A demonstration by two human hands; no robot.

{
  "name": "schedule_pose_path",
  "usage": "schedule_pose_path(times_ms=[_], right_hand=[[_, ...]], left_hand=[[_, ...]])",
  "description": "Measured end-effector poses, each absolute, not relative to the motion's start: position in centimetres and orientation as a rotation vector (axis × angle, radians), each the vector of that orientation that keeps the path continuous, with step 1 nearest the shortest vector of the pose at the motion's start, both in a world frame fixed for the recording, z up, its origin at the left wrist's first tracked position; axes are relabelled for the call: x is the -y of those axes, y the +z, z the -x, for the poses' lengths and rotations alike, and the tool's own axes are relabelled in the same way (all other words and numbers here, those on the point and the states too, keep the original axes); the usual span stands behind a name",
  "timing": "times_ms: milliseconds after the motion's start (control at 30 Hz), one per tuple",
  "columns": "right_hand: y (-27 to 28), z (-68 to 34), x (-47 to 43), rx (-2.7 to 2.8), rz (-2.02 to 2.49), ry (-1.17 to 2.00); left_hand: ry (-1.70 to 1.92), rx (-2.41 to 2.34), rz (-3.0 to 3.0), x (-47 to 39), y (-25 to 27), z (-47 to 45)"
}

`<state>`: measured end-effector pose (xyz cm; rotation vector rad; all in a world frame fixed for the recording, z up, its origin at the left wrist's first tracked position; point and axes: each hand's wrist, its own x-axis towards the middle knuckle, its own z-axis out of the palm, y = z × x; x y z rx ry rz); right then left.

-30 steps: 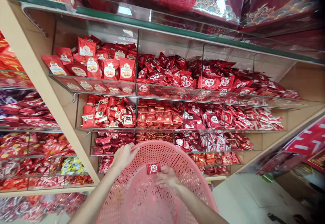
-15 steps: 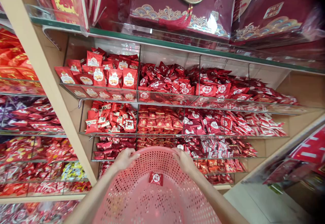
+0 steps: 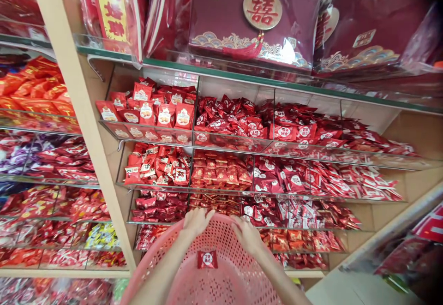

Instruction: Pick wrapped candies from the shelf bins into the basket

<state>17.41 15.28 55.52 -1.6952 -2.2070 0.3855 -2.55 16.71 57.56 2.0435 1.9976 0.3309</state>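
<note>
Pink perforated basket [image 3: 223, 236], in the head view, is held before the stocked shelving [image 3: 83, 116]. The right hand [image 3: 248, 235] has just left the red wrapped packet [image 3: 207, 259] for the far rim, joining the left hand [image 3: 198, 222]: both now clasp it, supporting the basket two-handed. The round basket opens upward, without a clear long axis; inside, near the far rim, the packet lies lengthwise left to right.
</note>
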Motion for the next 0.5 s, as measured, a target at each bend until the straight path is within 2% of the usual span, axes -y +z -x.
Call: schedule_pose_path(times_ms=[500], right_hand=[[54.3,-18.2,-14.5,2.123,1.592,0.525]], left_hand=[[0.335,-2.114,-2.133,-16.1,56.4,3.3]])
